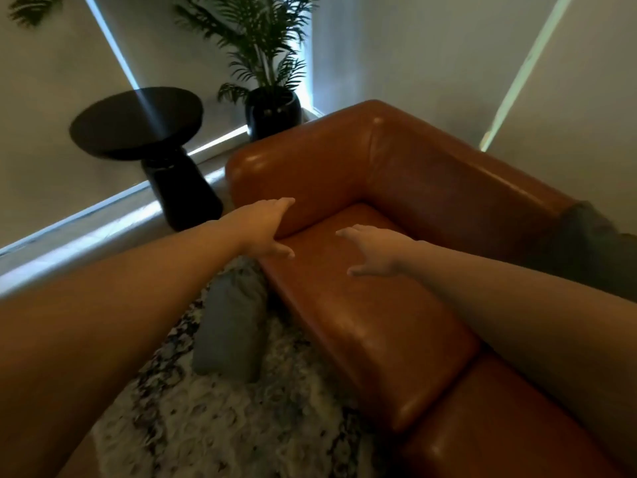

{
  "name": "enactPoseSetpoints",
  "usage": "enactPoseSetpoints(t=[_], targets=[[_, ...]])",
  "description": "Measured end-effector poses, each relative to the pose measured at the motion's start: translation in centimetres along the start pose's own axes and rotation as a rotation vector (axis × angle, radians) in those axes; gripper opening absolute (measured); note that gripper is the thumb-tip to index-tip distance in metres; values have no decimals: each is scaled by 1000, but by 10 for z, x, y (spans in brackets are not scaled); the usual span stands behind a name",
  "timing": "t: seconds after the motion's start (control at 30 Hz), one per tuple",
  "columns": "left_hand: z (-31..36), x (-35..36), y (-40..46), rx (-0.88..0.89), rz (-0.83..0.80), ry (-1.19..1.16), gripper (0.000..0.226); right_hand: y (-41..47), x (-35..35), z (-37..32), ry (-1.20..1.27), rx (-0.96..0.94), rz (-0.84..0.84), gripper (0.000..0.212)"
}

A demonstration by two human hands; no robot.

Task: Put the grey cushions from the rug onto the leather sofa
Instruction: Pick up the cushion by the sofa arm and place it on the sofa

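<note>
A: Logging left to right. What is the left hand [267, 229] doing?

B: It is reaching out over the near corner of the leather sofa [362, 315], by the armrest. Fingers are spread wide and straight; it is gripping nothing.

A: Where is the grey cushion [229, 326] lying?

B: It is lying on the rug [213, 426], below the left hand and nearer the camera, under the left forearm, leaning up against the sofa's front.

A: And the right hand [374, 251]?

B: It is hovering over the seat cushion, to the right of the left hand, also spread wide and holding nothing. Whether it is touching the leather, I cannot tell.

A: Anything to the right of that hand?

B: Something dark is sitting on the sofa seat [593, 250] at the frame's right edge; too dim to identify.

A: Any labels or writing?

B: None is reading legibly. Beyond the left hand, a black round side table [138, 122] and a potted palm [272, 108] are standing by the wall.
</note>
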State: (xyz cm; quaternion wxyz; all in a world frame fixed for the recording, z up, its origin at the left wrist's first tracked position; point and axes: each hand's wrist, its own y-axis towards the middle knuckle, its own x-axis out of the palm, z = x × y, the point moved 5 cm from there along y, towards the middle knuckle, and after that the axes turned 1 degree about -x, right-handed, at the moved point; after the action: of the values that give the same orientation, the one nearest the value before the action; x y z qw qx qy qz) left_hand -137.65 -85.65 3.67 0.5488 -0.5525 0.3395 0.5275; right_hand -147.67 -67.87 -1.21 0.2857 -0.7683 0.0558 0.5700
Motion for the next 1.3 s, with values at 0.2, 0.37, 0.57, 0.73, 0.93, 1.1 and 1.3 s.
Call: enactPoseSetpoints(t=[0.2,0.37,0.57,0.73,0.93,1.1,1.3], targets=[[-127,13,-82,-101,-38,-28,109,80,19,-137,35,-153,-73,88],[-208,30,-97,-172,-59,-50,107,145,35,-199,-6,-212,-155,89],[-289,48,-56,-168,-96,-77,104,232,46,-220,12,-202,-207,89],[-343,58,-3,-104,-217,-117,102,289,57,-206,83,-75,-299,87],[-386,62,51,-4,-328,-113,102,322,64,-181,182,122,-359,87],[-404,68,115,182,-422,-19,103,341,80,-172,331,304,-297,86],[-412,99,174,465,-535,34,104,343,115,-181,565,620,-163,85]])
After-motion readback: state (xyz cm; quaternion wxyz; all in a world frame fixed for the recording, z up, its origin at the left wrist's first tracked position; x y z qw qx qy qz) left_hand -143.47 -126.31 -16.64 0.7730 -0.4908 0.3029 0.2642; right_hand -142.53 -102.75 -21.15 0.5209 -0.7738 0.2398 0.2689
